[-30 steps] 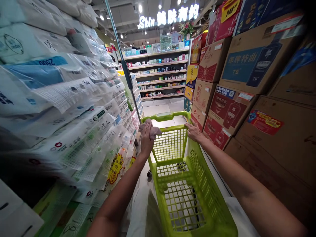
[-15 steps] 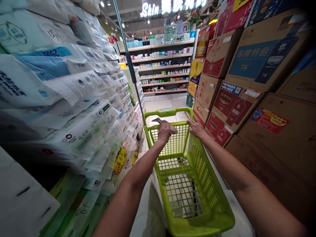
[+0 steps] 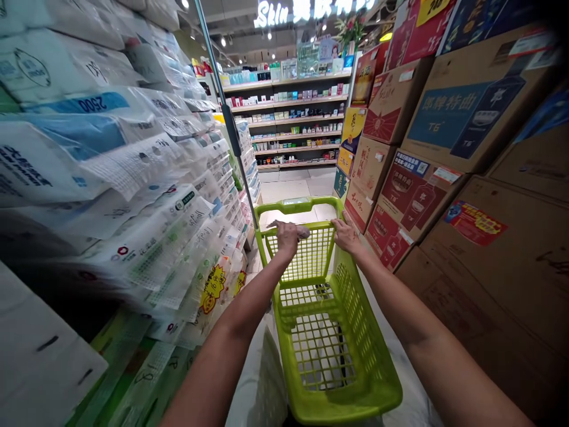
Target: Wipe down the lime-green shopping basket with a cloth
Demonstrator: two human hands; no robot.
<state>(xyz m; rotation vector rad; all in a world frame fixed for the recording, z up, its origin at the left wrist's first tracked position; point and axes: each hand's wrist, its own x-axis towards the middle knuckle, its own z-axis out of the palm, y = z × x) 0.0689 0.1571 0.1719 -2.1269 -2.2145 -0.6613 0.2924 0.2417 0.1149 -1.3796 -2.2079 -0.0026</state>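
Observation:
A lime-green shopping cart (image 3: 386,391) with lattice walls and floor stands between my arms. My left hand (image 3: 288,238) is closed around a greyish cloth (image 3: 303,232), whose ends stick out on both sides of the fist. That hand is over the lattice panel (image 3: 311,261) at the cart's far end. On the right corner of the same end, my right hand (image 3: 345,235) is closed over the green rim. A grey pole (image 3: 231,127) rises from the cart's far left corner.
Packs of tissue paper (image 3: 146,237) are piled along the left. Cardboard cartons (image 3: 448,112) form a wall close on the right. Ahead, shelves (image 3: 293,118) of small boxes and bottles stand beyond the tiled floor (image 3: 288,188), under a lit sign (image 3: 311,10).
The cart has shifted slightly left in view, both hands with it. My left hand still holds the cloth, and my right hand stays on the rim.

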